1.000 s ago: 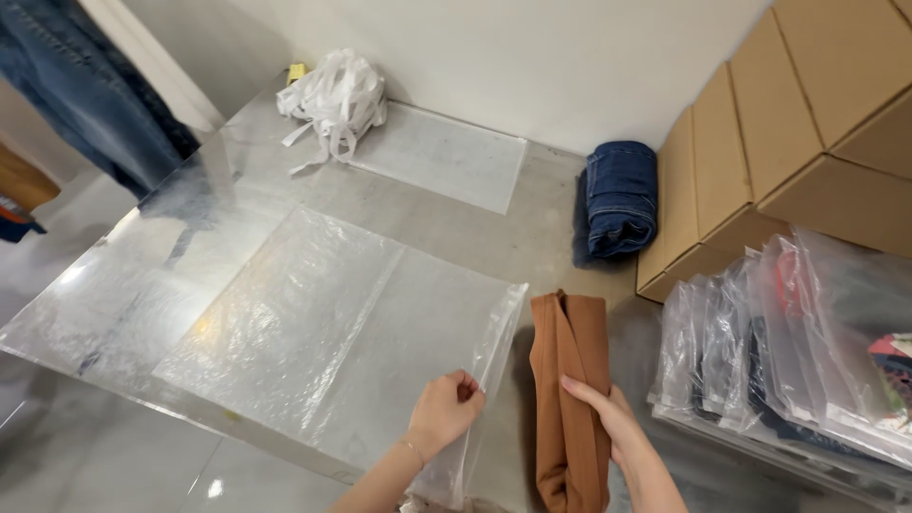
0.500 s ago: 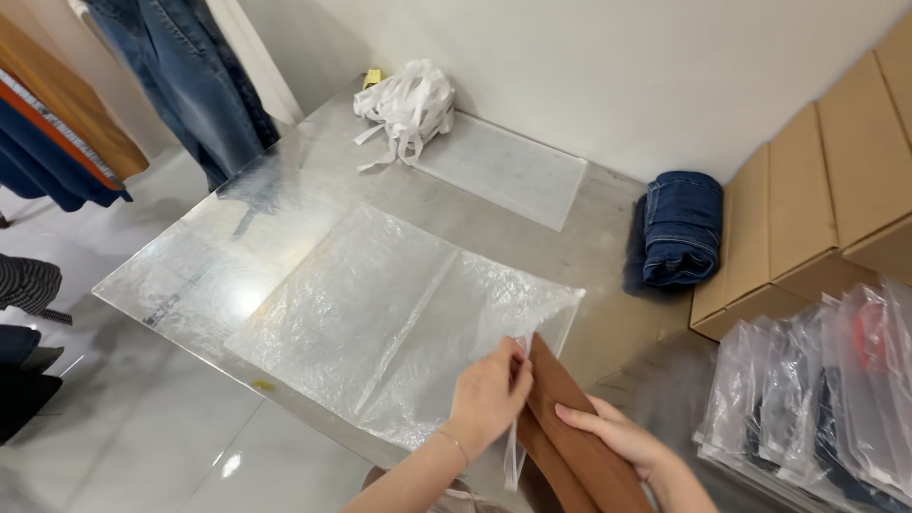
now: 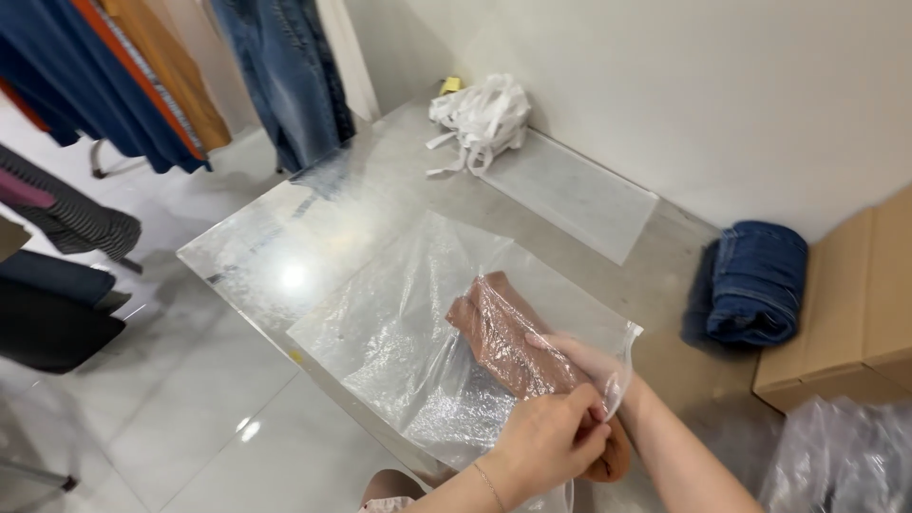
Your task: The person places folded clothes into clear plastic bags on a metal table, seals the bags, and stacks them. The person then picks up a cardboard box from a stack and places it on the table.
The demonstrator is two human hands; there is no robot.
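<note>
Because a broad flat surface is needed for bagging, the grey stone-look tabletop [image 3: 608, 285] is kept mostly bare, with its spare stock pushed to the wall side: a flat rectangular pile of clear plastic sleeves [image 3: 575, 195], a loose bundle of white plastic bags [image 3: 480, 116] in the far corner, and a folded dark-blue denim garment [image 3: 755, 282] next to the brown cardboard boxes [image 3: 845, 323] at the right. Blue, orange and denim clothes [image 3: 142, 76] are hung on a rail beyond the far edge.

Spread flat near the front edge, the large clear crinkled plastic bag [image 3: 399, 332] is laid with its mouth towards the person, so that a garment can be slid in lengthways. The folded rust-brown fabric garment [image 3: 513, 342] is lodged mostly inside it, only its near end left outside by the wrists.

The right hand [image 3: 579, 361] is pushed inside the bag, fingers lightly closed over the garment, apparently to drive it deeper. The left hand [image 3: 551, 442] is closed on the bag's mouth edge, seemingly to hold it open and steady.

Compared with half a second ago, the garment is now seen within the bag rather than outside at its opening, and the right hand has been moved in after it.
</note>
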